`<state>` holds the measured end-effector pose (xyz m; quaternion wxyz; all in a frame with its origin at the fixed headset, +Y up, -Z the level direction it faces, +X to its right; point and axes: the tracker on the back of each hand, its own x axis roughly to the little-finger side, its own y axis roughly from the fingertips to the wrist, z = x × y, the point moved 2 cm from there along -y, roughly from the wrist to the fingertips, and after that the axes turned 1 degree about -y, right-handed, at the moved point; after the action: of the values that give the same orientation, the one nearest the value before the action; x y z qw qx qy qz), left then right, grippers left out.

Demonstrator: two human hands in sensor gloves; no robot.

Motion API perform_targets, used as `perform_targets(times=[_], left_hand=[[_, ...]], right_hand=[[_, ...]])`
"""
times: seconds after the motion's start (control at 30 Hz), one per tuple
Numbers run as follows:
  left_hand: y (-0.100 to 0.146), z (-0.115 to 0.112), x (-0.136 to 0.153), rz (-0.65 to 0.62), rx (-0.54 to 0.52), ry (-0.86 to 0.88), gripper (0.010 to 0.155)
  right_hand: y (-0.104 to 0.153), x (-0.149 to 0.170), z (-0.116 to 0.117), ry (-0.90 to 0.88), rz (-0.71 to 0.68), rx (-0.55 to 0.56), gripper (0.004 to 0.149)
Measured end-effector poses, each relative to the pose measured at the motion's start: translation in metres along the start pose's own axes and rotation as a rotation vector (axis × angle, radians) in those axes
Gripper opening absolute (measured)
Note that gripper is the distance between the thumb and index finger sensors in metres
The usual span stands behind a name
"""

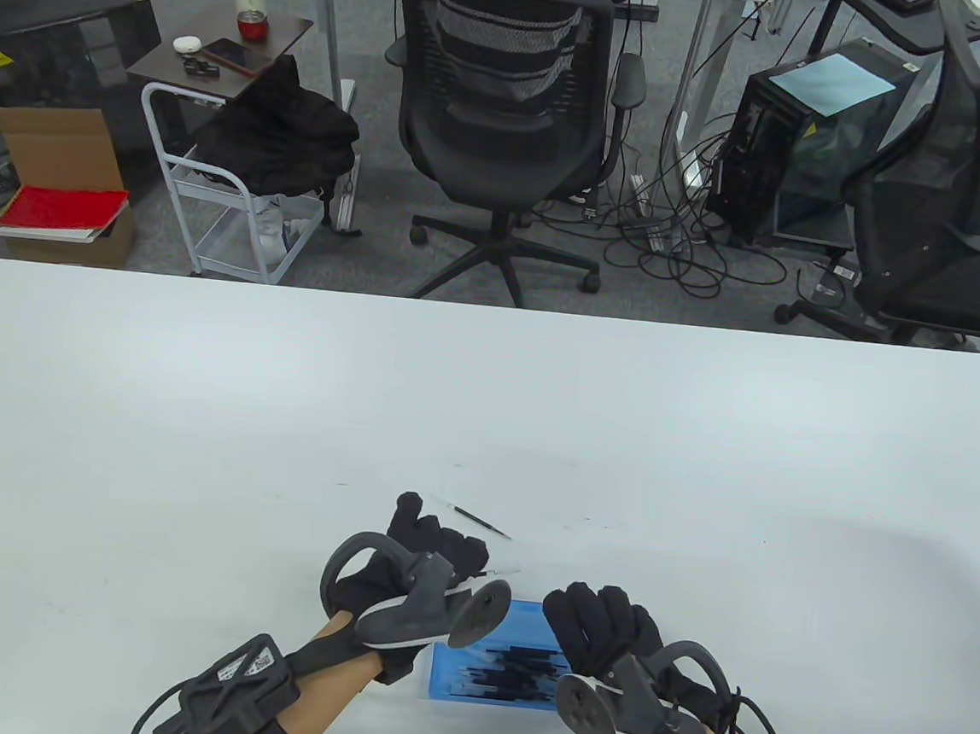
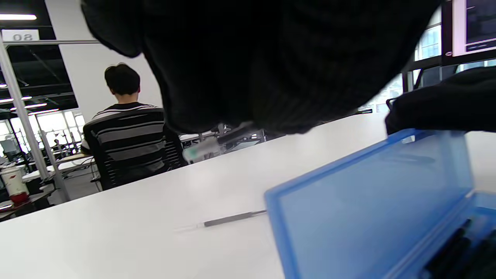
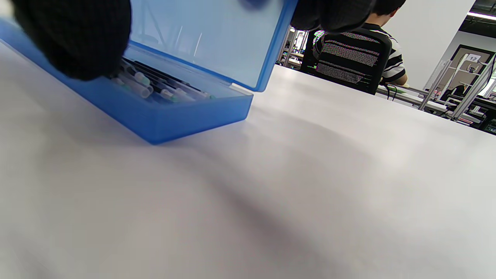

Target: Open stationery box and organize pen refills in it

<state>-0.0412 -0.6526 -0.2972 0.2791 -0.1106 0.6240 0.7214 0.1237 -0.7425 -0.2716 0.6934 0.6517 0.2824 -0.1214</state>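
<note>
Here the blue stationery box (image 1: 506, 668) sits open on the white table (image 1: 485, 418) near its front edge, between the two gloved hands, its translucent lid (image 2: 372, 193) raised and leaning back. Inside the tray lie several pen refills (image 3: 155, 83) side by side, dark barrels with pale, green-tinted ends. The right hand (image 1: 604, 630) is at the box's right end: in the right wrist view one fingertip touches the lid's top corner and another gloved part rests at the tray's near wall, so it seems to hold the lid up, though the curl of the fingers is hidden and I cannot tell how firmly it grips. The left hand (image 1: 431, 550) hovers over the far left corner of the box, fingers curled, pinching one refill (image 2: 215, 145) whose clear, green-tipped end pokes out below the glove in the left wrist view. One more loose refill (image 1: 477, 517) lies on the table just beyond the left hand, thin and dark, apart from the box. Behind the table a person in a striped shirt (image 2: 128, 128) sits in a black mesh office chair (image 1: 499, 119).
</note>
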Motion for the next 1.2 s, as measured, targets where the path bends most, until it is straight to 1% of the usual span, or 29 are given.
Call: perform_targets(times=[0.1, 0.17, 0.33, 0.43, 0.57, 0.9, 1.2], left_hand=[[0.011, 0.005, -0.019, -0.061, -0.011, -0.037, 0.054], [0.017, 0.004, -0.031, -0.096, -0.006, -0.063, 0.054], [0.025, -0.011, -0.056, -0.175, 0.026, -0.125, 0.054], [0.025, -0.020, -0.069, -0.203, 0.034, -0.160, 0.054], [0.019, -0.031, -0.078, -0.221, 0.066, -0.181, 0.054], [0.005, -0.051, -0.095, -0.243, 0.108, -0.200, 0.054], [0.005, -0.055, -0.103, -0.257, 0.092, -0.243, 0.053]], right_hand=[[0.000, 0.000, 0.000, -0.001, 0.000, 0.000, 0.114], [0.000, 0.000, 0.000, -0.001, 0.000, 0.000, 0.115], [0.000, 0.000, 0.000, -0.001, 0.000, -0.001, 0.115], [0.000, 0.000, 0.000, 0.001, 0.001, 0.000, 0.115], [0.000, 0.000, 0.000, -0.002, 0.000, 0.000, 0.115], [0.000, 0.000, 0.000, -0.001, -0.002, 0.000, 0.115], [0.000, 0.001, 0.000, -0.007, -0.001, -0.004, 0.114]])
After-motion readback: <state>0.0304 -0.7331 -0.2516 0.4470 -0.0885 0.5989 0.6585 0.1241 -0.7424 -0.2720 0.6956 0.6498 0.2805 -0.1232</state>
